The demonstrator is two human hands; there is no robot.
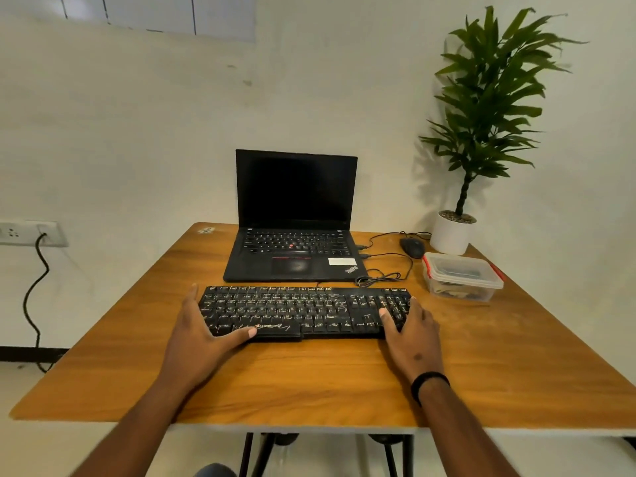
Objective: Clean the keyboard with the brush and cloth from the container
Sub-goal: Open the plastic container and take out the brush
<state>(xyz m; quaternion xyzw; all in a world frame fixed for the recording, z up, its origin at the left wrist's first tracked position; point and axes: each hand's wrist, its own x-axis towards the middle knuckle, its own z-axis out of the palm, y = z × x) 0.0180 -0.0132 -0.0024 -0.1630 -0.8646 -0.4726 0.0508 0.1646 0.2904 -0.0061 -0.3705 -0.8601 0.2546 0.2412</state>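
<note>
Bracketing the keyboard [303, 313] at both ends, near the front middle of the wooden table [309, 376], just in front of the open laptop [292, 235]. Squaring it up, by the look of things, before any cleaning begins: worth keeping it flat on the wood, sliding rather than lifting, minding the thin cable [380, 278] bunched just behind its right end, and leaving it close to the front edge with room to work. Then reaching for the container [463, 280], sitting lidded at the right of the table beside the white pot of the plant [452, 234] (red clips apparently still down, dark contents showing through the clear wall, brush and cloth not distinguishable). Covering the keys, pale scribbled marks, so brushing between rows first and wiping after seems the sensible order. Clasping the left end, the left hand [203, 335]: fingers fairly straight along the side, thumb stretched across the front lip, a wide loose hold. Wrapping the right end, the right hand [411, 330]: thumb lying on the keys by the number pad, fingers curving around the edge, a dark band on the wrist. Holding nothing else in either hand.
</note>
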